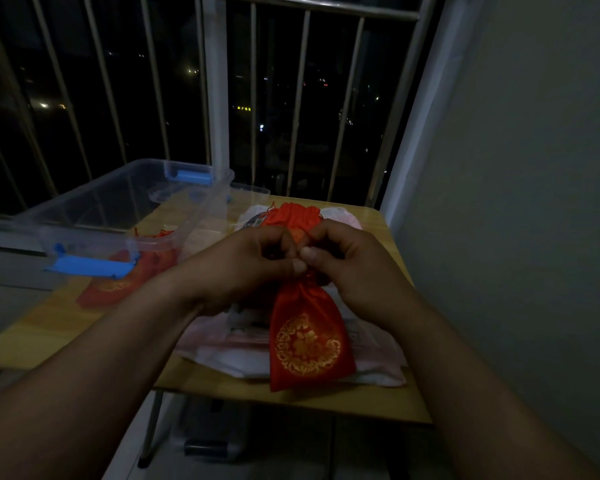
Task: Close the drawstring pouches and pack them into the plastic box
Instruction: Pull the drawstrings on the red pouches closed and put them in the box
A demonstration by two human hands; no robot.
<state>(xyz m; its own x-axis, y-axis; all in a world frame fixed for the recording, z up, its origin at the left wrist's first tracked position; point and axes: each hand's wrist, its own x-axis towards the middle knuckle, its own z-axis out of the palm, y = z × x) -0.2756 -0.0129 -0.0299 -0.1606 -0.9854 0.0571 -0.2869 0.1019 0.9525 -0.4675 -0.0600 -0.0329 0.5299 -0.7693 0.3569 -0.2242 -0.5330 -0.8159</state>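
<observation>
pinching: left hand (253,268) and right hand (343,261) are both pinching the gathered neck of the held pouch (309,344), which is hanging over the table (49,327).
pouches: one is being held; one far pouch (291,214) is lying behind the hands; red is showing through the box wall, count unclear.
plastic box (118,202): one, sitting at the left.

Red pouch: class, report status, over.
Pinching the neck: left hand, right hand. The red pouch: neck gathered. Open plastic box unobstructed.
</observation>
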